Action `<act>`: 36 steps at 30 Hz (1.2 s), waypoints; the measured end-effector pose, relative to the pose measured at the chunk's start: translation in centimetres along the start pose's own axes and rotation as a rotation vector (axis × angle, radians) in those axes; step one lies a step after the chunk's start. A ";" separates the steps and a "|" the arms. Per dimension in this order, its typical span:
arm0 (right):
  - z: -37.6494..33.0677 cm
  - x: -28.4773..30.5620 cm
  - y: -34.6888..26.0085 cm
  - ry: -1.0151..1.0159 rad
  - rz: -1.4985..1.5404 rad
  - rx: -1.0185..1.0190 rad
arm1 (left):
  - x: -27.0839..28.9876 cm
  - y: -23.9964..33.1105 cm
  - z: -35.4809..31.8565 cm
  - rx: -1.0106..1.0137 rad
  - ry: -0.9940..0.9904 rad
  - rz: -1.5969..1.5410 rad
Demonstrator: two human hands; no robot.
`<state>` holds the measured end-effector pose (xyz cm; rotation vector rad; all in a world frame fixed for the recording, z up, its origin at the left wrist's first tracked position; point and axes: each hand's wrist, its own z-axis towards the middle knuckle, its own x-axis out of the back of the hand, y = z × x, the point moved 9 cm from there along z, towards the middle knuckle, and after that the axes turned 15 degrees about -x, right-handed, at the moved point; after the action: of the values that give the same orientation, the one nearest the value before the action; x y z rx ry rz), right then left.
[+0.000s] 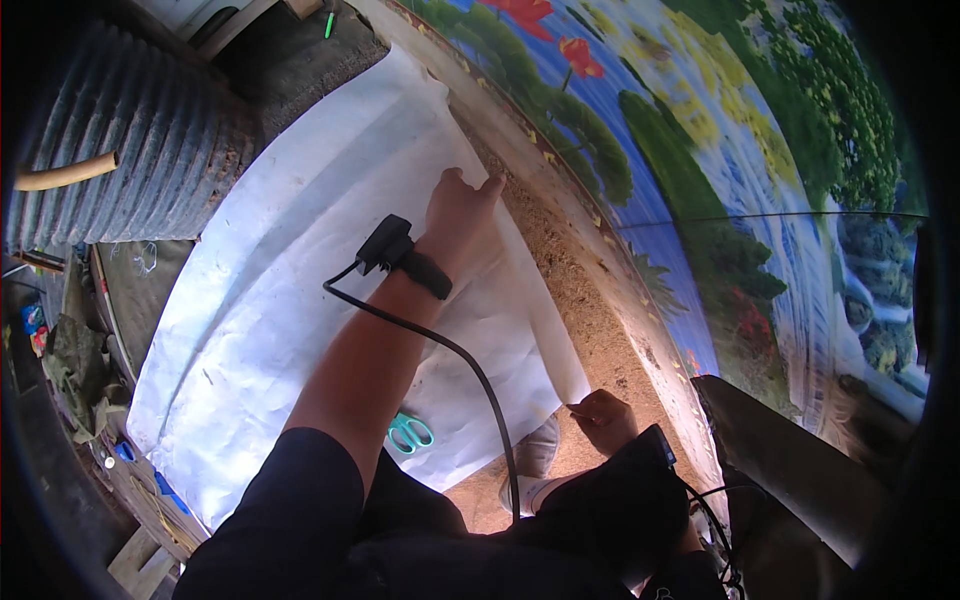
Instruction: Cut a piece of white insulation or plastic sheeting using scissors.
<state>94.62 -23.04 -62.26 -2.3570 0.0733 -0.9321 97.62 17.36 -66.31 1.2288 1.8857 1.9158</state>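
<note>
A large creased white sheet (330, 190) spreads over the ground in front of me. Stretched far forward, my left hand (465, 210) is at the sheet's right edge, fingers bent and thumb on that edge; its fingertips are partly hidden. A black strap with a small device (385, 243) sits on my left wrist, and a cable runs from it. My right hand (605, 422) is closed low by the sheet's near right corner, fingertips pinched at its border. Scissors with teal handles (410, 433) lie on the sheet beside my left arm; their blades are hidden.
A corrugated metal container (130, 140) with a wooden stick (68, 172) stands at the left. Along the right runs a panel painted with flowers and waterfalls (700, 150), above a brown ledge (640, 330). A shoe (540, 450) shows beside my right hand. A green pen-like object (329, 25) lies far off.
</note>
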 end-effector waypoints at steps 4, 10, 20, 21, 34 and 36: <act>-0.3 0.0 -1.0 -0.103 -0.039 0.135 | -3.4 -0.6 1.9 -0.092 -0.218 0.238; 0.4 -1.8 -1.4 -0.179 -0.065 0.172 | -2.6 -14.6 2.5 -0.489 -0.367 0.634; 0.1 1.2 2.4 -0.059 0.018 0.005 | 3.0 -5.9 -5.9 0.235 0.031 -0.533; 0.3 1.2 2.3 -0.062 0.019 0.017 | 2.7 -6.0 -5.4 0.229 0.042 -0.530; 1.5 3.6 2.6 0.021 0.129 0.100 | -2.9 4.2 0.8 0.051 0.135 -0.476; 1.2 5.8 4.0 0.260 0.113 0.060 | -4.2 4.0 1.6 0.006 0.102 -0.482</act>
<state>100.41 -27.18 -61.58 -2.1422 0.2748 -1.1624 102.94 15.16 -64.71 0.6051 2.0049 1.7313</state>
